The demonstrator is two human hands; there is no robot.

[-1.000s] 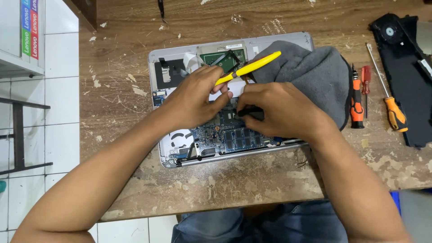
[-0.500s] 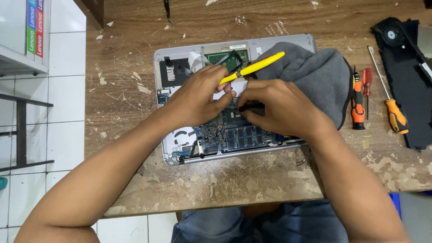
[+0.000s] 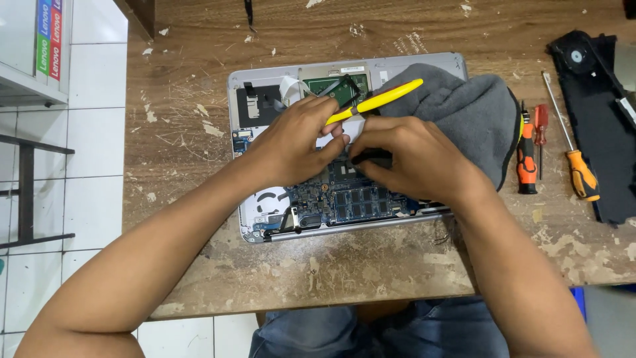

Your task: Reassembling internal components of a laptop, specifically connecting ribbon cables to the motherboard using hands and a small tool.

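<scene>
We see both forearms coming in from the bottom edge, converging over the opened laptop (image 3: pixel 265 99) on the worn wooden table (image 3: pixel 371 265). Left hand (image 3: pixel 291 139) sits palm down, wrist low, fingers curled in and pinched on the yellow-handled tool (image 3: pixel 377 101). The tool's long axis runs diagonally: handle end points up and to the right, over the grey cloth (image 3: pixel 464 119); working end goes down-left under the left fingers, tip hidden. Right hand (image 3: pixel 414 159) is knuckles up, fingers bent and closed on a small black part (image 3: pixel 371 157) just beside the left fingertips; we can't tell what the part is. Both hands hover over the middle of the laptop's blue circuit board (image 3: pixel 351 202), hands almost touching.

Laptop lies bottom-open, long side running left-right, grey cloth draped over its right end. To the right of the cloth: orange-and-black screwdriver (image 3: pixel 527 159), thin red screwdriver (image 3: pixel 541 129), and an orange-handled screwdriver (image 3: pixel 575 149), all roughly upright in view. Black panel with fan (image 3: pixel 596 113) at far right.
</scene>
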